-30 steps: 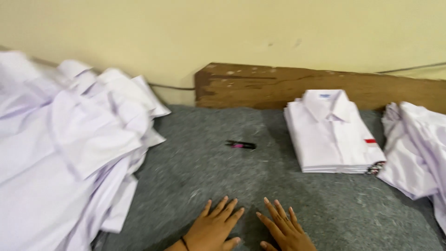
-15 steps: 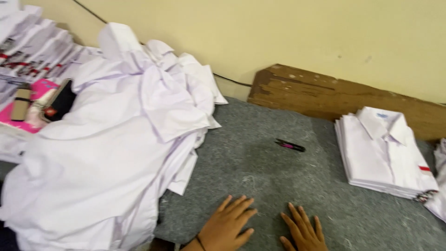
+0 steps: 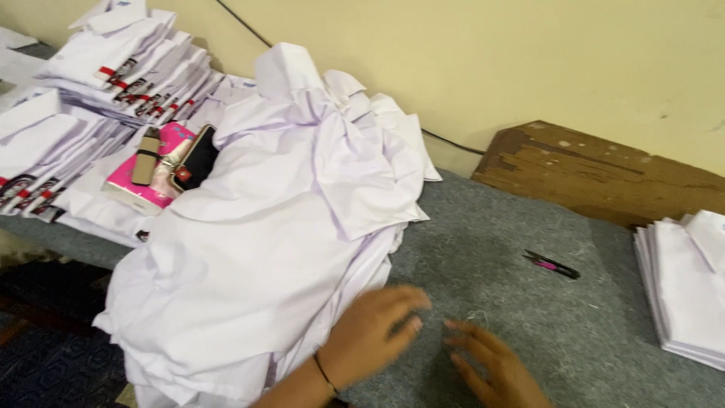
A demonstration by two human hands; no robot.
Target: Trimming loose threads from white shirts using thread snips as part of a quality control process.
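Observation:
My left hand (image 3: 374,332) hovers open at the right edge of a big heap of unfolded white shirts (image 3: 272,227), its fingers just off the cloth. My right hand (image 3: 495,366) is open too, palm down, low over the grey felt table (image 3: 529,317) beside it. Neither hand holds anything. A small black and pink thread snipper (image 3: 551,264) lies on the felt beyond my right hand.
A stack of folded white shirts (image 3: 691,283) sits at the right edge. More folded shirts with red tags (image 3: 113,68) are piled at the far left, with a pink box, a black pouch (image 3: 195,159) and small items on them. A worn wooden board (image 3: 596,174) leans against the yellow wall.
The view has swung left, bringing the shirt heap to the centre and the folded stack to the right edge. Both hands have lifted and shifted left, the left one reaching the heap.

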